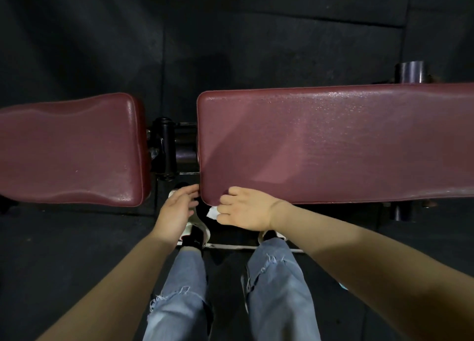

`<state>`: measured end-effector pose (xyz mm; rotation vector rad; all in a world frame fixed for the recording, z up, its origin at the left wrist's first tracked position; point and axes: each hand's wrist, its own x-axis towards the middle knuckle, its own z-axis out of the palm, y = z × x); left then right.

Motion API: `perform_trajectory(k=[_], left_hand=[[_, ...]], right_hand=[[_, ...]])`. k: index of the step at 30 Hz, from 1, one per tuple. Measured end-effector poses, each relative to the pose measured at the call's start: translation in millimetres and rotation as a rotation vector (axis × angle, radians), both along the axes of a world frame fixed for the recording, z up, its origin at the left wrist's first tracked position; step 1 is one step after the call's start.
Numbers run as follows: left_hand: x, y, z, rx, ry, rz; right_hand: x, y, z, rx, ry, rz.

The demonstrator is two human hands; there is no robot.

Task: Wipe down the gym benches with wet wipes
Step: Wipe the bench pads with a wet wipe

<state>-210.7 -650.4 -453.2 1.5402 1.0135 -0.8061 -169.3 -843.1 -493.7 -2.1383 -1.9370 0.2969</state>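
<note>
Wipe (212, 213) pinched in closed fingers of right hand (243, 210) at bench pad (333, 143) 7 o'clock corner: press flat w/ overlapping strokes toward 3 o'clock; left hand (174, 210) open, empty.

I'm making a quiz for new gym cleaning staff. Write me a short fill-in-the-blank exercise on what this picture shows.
1. The white wet wipe is held in the person's ____ hand.
2. That hand rests at the near left corner of the ____ of the two maroon bench pads.
3. The left hand is open and holds ____.
4. Between the long pad and the short pad shows the bench's black metal ____.

Missing words: right; longer; nothing; frame
</note>
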Motion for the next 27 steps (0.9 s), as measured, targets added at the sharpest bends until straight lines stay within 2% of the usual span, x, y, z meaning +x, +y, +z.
perform_trajectory(k=[5, 8, 10, 14, 16, 18, 19, 21, 24, 25, 27], left_hand=[[0, 3, -6, -0.024, -0.001, 0.069], [-1, 6, -8, -0.028, -0.005, 0.118], [-2, 9, -10, -0.038, 0.01, 0.099], [-3, 9, -7, -0.054, 0.032, 0.053], [-3, 5, -6, -0.038, 0.031, 0.065], [-1, -3, -4, -0.02, 0.024, 0.112], [2, -7, -2, -0.016, 0.026, 0.141], [6, -12, -1, -0.008, 0.013, 0.187], [13, -13, -6, 0.023, -0.012, 0.172], [15, -13, -6, 0.022, -0.01, 0.154], [19, -11, -8, -0.004, -0.013, 0.159]], right_hand=[[14, 25, -1, 0.041, 0.024, -0.001], [39, 43, 5, 0.047, 0.119, -0.04], [73, 53, 9, 0.006, 0.069, -0.193], [161, 59, 19, -0.097, -0.17, -0.751], [184, 56, 26, -0.185, -0.099, -0.929], [180, 56, 26, -0.182, -0.064, -0.98], [168, 55, 25, -0.156, -0.083, -0.924], [126, 49, 27, -0.114, -0.063, -0.674], [51, 16, 33, -0.079, 0.191, -0.269], [34, 6, 34, -0.101, 0.222, -0.155], [31, -1, 27, -0.119, 0.163, 0.013]])
